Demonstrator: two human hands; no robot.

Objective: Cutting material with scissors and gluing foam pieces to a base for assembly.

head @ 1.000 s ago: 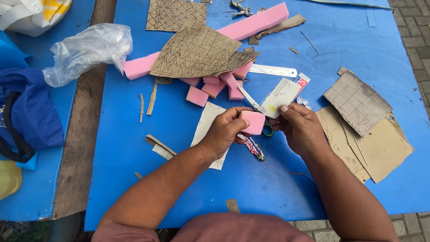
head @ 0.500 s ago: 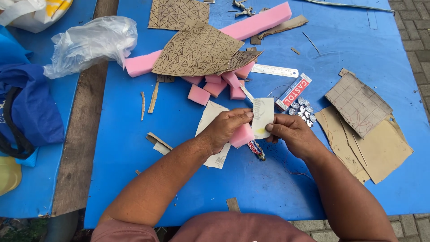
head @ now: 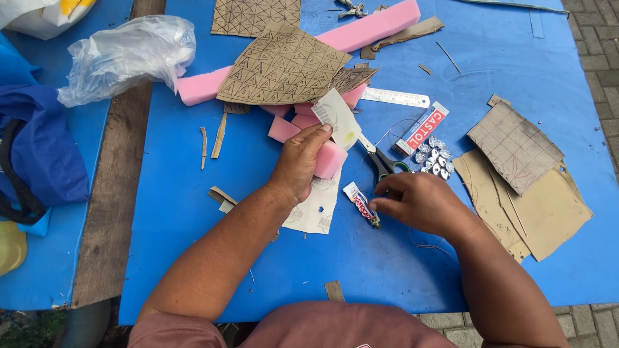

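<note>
Your left hand [head: 298, 164] holds a pink foam block [head: 330, 160] just above the bench [head: 193, 212], fingers clamped around it, with a white paper piece [head: 338, 118] pinned against its top. Your right hand [head: 422, 203] hovers over a small glue tube [head: 361, 204], fingers curled close together and touching its tip. Scissors [head: 385, 164] lie just beyond. Patterned cardboard [head: 284, 67] covers a long foam strip [head: 374, 26].
</note>
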